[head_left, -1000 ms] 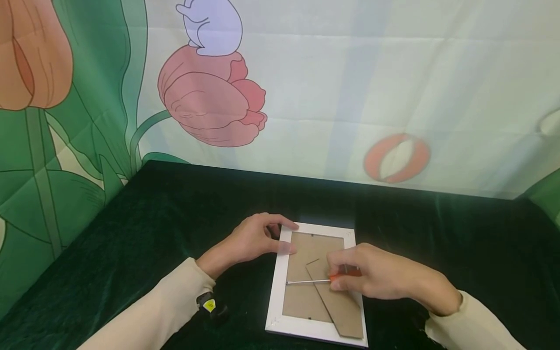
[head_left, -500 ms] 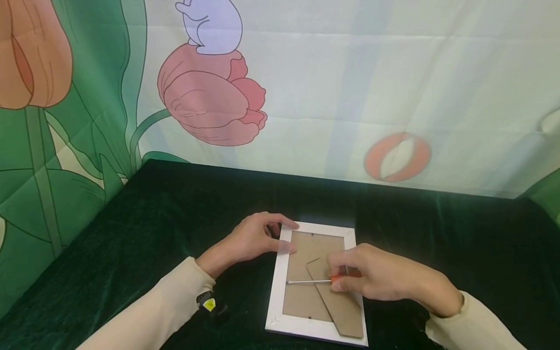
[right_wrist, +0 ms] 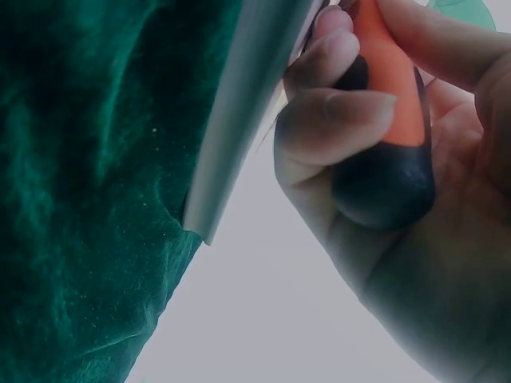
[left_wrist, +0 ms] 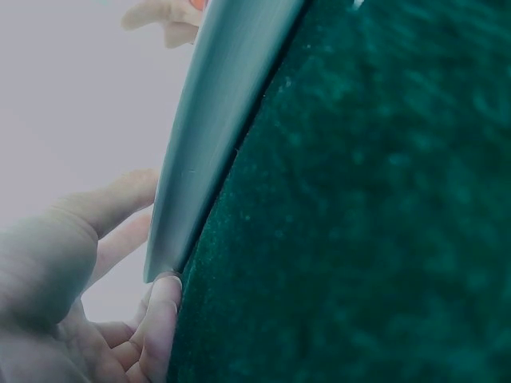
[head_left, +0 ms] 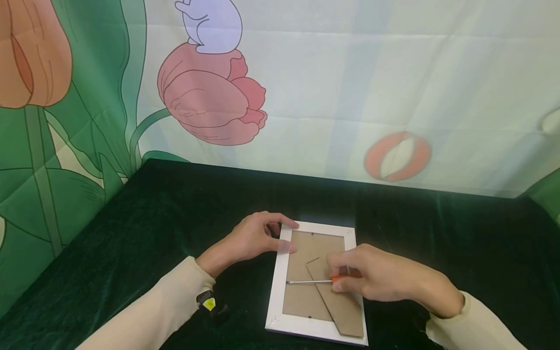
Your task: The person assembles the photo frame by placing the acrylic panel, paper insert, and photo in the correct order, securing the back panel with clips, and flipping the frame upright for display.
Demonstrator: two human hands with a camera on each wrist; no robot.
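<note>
A white picture frame [head_left: 274,296] lies face down, its brown backing board [head_left: 306,301] and slanted easel leg [head_left: 343,311] showing. My left hand [head_left: 253,238] grips the frame's far left corner, the thumb on the backing's edge; in the left wrist view the fingers [left_wrist: 164,307] touch the frame's side [left_wrist: 209,120]. With my right hand [head_left: 380,272] I hold a screwdriver by its orange and black handle [right_wrist: 391,96]. Its metal shaft [head_left: 308,281] lies across the backing, and the tip meets the inner left edge of the frame. Most of the handle is hidden by my fingers in the head view.
Dark green velvet cloth [head_left: 197,194] covers the table. Behind it hangs a pale printed curtain [head_left: 315,97] with flowers and a rabbit. A black band with a yellow mark [head_left: 209,304] sits at my left wrist.
The screwdriver handle and right hand have shifted very slightly to the right, while the tip stays at the frame's left inner edge. My left hand keeps its hold.
</note>
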